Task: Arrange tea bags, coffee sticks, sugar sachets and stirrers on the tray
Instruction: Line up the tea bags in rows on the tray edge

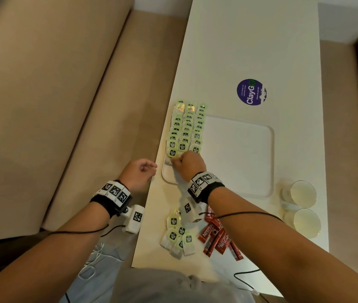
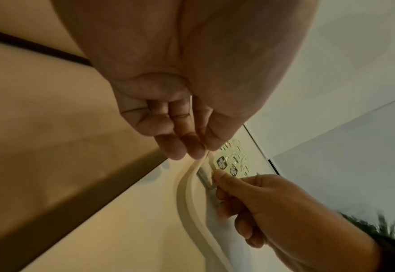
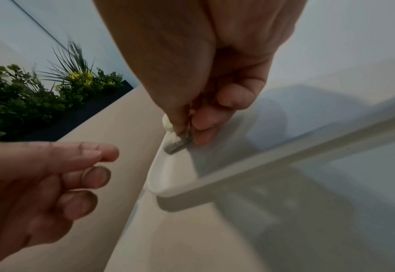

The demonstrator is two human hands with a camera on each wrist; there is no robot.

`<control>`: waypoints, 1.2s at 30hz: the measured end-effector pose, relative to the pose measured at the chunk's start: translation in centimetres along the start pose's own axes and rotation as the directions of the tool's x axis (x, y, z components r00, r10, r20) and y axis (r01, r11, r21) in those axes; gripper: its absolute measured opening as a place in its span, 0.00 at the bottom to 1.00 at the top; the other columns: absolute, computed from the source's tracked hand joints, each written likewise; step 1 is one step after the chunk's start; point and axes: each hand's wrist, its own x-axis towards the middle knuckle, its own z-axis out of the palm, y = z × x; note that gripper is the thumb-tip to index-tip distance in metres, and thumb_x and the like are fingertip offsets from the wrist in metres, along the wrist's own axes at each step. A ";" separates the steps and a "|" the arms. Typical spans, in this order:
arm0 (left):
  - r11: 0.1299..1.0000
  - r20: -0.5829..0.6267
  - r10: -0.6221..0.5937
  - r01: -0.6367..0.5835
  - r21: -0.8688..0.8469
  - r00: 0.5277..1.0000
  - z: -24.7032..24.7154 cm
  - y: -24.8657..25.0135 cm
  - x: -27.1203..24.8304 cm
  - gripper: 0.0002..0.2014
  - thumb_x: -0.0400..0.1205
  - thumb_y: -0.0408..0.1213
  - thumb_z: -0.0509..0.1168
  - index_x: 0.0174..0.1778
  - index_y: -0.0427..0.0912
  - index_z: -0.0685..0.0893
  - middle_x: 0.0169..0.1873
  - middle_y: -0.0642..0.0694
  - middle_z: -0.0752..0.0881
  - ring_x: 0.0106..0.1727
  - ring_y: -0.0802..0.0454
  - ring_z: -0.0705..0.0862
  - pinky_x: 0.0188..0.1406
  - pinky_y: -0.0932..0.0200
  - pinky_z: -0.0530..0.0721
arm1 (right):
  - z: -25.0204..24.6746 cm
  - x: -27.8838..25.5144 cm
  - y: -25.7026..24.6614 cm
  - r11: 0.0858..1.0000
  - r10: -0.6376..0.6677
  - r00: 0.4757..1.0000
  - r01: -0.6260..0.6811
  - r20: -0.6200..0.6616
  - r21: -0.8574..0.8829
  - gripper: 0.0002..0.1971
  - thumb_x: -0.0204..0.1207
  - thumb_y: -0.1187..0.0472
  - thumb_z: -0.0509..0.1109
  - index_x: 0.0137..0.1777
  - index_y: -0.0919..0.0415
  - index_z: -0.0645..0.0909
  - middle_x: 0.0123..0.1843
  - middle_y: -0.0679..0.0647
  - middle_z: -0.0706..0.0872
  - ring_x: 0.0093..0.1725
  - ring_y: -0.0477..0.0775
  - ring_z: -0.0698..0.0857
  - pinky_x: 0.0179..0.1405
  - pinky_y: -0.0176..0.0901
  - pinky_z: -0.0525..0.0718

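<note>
Pinched a tea bag (image 1: 172, 153) with the right hand (image 1: 188, 162), near the tray (image 1: 269, 149) rim. Left hand (image 1: 139, 171) loosely curled, empty. Could have knocked the neat rows crooked.

Dim, warm light meets you overhead; your wrist views blur softly (edges bend and smear), with faint shadows on pale surfaces.

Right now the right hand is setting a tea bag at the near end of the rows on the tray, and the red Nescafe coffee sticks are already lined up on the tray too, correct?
Not quite. The coffee sticks still lie loose on the table, off the tray, as the head view shows. The right hand is setting a tea bag at the rows' near end.
</note>
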 end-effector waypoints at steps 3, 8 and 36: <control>0.999 0.047 0.013 -0.015 0.036 0.999 0.3 -0.9 -0.6 0.05 0.82 0.32 0.71 0.45 0.49 0.88 0.33 0.48 0.86 0.33 0.55 0.82 0.46 0.55 0.83 | -0.6 -1.1 0.8 0.993 -0.114 0.993 0.114 0.005 -0.001 0.22 0.83 0.44 0.66 0.31 0.58 0.79 0.28 0.51 0.79 0.32 0.54 0.81 0.29 0.40 0.72; 0.991 0.204 0.049 -0.073 0.115 0.978 1.7 -1.7 -2.5 0.04 0.80 0.36 0.74 0.47 0.51 0.88 0.30 0.58 0.82 0.29 0.64 0.77 0.42 0.60 0.80 | -1.9 -4.1 3.2 0.950 -0.306 0.943 0.312 0.133 -0.027 0.15 0.83 0.46 0.69 0.53 0.55 0.90 0.44 0.49 0.90 0.43 0.47 0.86 0.45 0.39 0.80; 0.566 0.519 0.064 -0.460 0.684 0.852 7.8 -2.2 -7.7 0.28 0.74 0.41 0.79 0.69 0.51 0.76 0.65 0.52 0.69 0.50 0.51 0.81 0.46 0.61 0.76 | 3.0 -14.5 9.7 0.668 -0.419 0.806 0.586 0.418 -0.459 0.33 0.75 0.39 0.74 0.71 0.62 0.73 0.62 0.56 0.76 0.40 0.62 0.84 0.33 0.49 0.76</control>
